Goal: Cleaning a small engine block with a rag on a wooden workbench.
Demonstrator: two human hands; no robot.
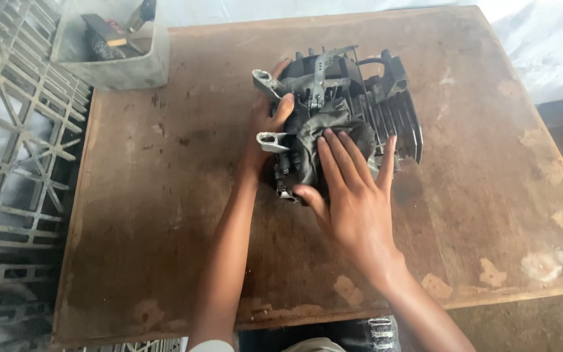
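While my left hand [265, 124] grips the engine block [360, 98] near the table's [164, 215] far edge, my right hand [353, 189] presses a dark rag [324, 130] flat, fingers spread.

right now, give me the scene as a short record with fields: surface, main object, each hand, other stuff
surface: worn brown wooden table
main object: dark finned engine block, near the table's far middle
cloth: grey rag lying on the block
left hand: grips the block's left side, thumb on top
right hand: flat, fingers spread, pressing on the rag
other: grey plastic tub with a brush, far left corner
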